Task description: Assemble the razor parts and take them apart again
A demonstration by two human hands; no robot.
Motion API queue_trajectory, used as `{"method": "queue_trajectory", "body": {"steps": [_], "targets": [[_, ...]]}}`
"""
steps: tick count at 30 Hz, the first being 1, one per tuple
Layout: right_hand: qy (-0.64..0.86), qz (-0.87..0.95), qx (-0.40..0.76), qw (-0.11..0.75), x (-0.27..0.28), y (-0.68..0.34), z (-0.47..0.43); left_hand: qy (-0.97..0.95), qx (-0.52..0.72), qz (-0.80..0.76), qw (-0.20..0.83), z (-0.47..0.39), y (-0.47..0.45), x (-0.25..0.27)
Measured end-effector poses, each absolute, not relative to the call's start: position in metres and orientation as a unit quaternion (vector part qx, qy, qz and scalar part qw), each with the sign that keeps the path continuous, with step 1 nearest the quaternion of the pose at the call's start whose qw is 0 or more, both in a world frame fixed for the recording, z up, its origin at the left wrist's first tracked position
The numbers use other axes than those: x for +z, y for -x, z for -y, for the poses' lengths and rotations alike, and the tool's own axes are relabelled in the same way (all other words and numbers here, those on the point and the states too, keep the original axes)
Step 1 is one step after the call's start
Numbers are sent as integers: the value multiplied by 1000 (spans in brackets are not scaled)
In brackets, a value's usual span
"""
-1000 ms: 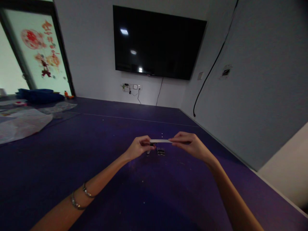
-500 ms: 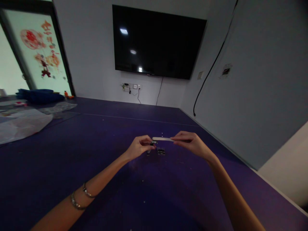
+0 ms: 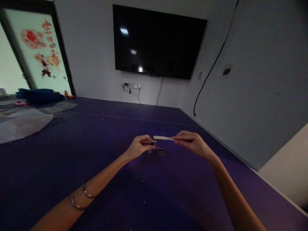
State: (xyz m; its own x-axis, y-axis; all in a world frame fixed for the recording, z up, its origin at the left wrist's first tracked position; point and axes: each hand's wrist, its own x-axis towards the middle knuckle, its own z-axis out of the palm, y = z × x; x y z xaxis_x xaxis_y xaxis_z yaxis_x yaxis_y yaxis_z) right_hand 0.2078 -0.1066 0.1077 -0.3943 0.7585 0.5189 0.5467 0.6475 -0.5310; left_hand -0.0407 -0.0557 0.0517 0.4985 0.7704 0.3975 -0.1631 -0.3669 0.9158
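My left hand is closed, its thumb and fingertips pinching a small dark piece with a shiny top. What kind of piece this is, I cannot make out. Opposite it, my right hand grips one end of a thin white flat stick with a rounded tip. The stick lies nearly level, its free tip just above and beside the small piece; whether they touch I cannot tell. Below, a small dark boxy object with clear-looking edges rests on the purple surface. A small pale item shows under my left fingertips, partly hidden.
The purple surface carries scattered white specks. Thin plastic sheeting and a dark blue cloth-like bundle lie at the far left. A black cable hangs along the right wall. A large television is mounted ahead.
The white stick and my right hand have shifted slightly right, and the stick's free tip sits a little higher. My left hand stays nearly in place, still pinching the small piece.
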Motion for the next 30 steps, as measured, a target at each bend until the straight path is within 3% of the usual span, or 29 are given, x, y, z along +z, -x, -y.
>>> {"method": "queue_trajectory", "body": {"steps": [30], "targets": [[383,827,163,378,107,-211,105,-680,447,-210,541,55,42,49]]}}
